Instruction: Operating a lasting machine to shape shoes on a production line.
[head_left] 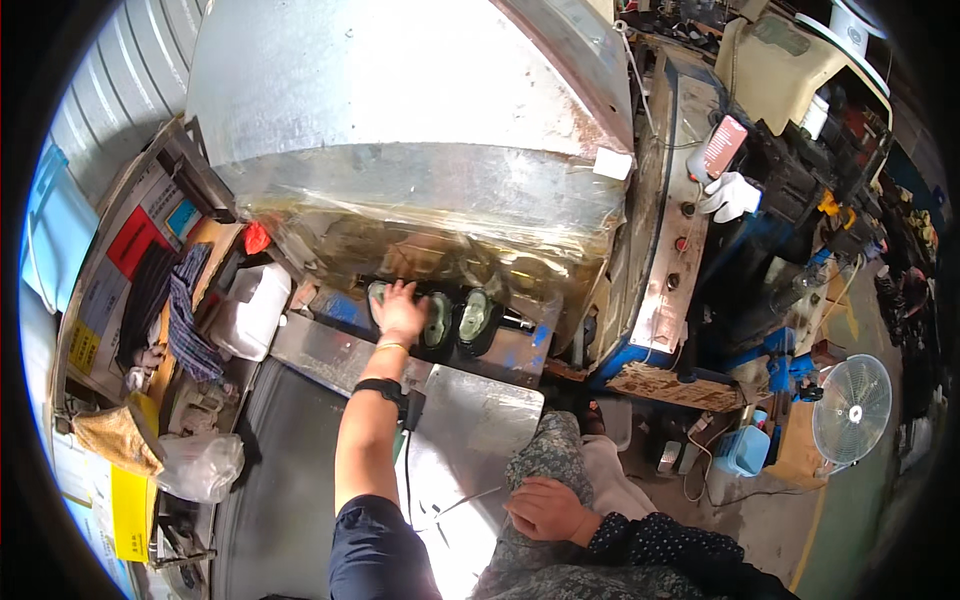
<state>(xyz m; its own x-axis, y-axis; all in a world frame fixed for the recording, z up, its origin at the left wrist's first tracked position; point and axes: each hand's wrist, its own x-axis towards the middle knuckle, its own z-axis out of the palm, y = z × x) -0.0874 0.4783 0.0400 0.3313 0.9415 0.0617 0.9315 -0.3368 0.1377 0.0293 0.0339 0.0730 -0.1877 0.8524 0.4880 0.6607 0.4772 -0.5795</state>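
Specifically, the left hand (400, 312) lay over the leftmost of three dark shoe-shaped pieces (438, 325) with green inner faces, its fingers spread apart; whether they gripped the piece could not be told. The pieces sat in a row on the blue-marked ledge (515, 366), at the film-hung mouth of the metal hood (400, 90). Bare room lay on the metal plate (485, 400), nearer the body. The right hand (545, 508) rested on the patterned trouser leg (550, 450), fingers close together.

White fan (853, 412), light-blue basket (742, 452), striped cloth (193, 320), clear plastic bag (203, 467)
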